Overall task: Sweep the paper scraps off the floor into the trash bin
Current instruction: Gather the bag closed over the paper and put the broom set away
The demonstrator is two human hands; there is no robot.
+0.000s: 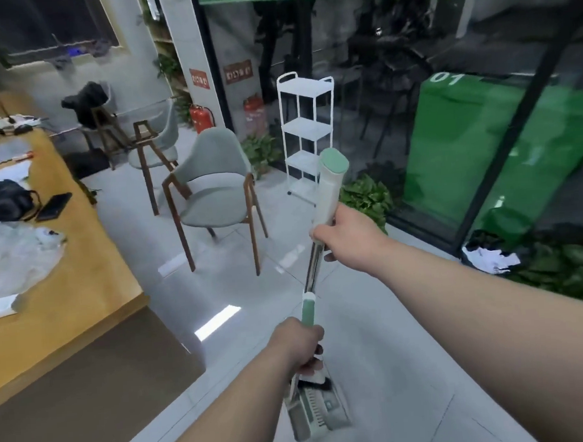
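Paper scraps (490,260) show only as a white crumpled heap in what looks like a black-lined trash bin (476,241), low among plants to the right of the right hand (347,238) and beyond its forearm. The pale floor (376,338) around both hands shows no loose scraps that I can make out. The right hand is wrapped around the broom (329,187) just under its white, green-capped grip. The left hand (301,345), nearer and lower, is clenched on the shaft below the green collar. Under the left hand hangs the dustpan (320,415), with dark bristles tucked against it. I judge the set is being carried with the sweeping either over or not begun. Any further stroke calls for freeing the broom from the pan and setting the bristles down.
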